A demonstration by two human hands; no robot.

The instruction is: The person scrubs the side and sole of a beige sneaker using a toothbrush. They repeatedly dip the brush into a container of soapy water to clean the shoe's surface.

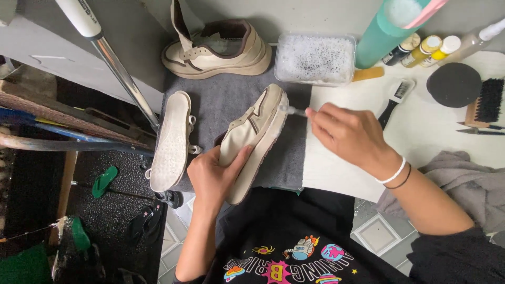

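Grey towel (231, 100) under gripped shoe (252, 139)

Cream shoe (252, 139) tilted on its side on grey towel (226, 100).

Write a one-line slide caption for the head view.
Left hand steadies a beige sneaker on a grey towel while the right hand scrubs its sole edge.

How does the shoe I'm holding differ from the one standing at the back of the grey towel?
The held shoe is tipped on its side in the left hand, with the right hand putting a small brush to its toe; the back shoe stands upright on its sole, untouched. The held shoe has foam along its sole edge; the back shoe shows none. The back shoe's brown lining shows; the held shoe's opening is hidden. Both are cream with thick soles.
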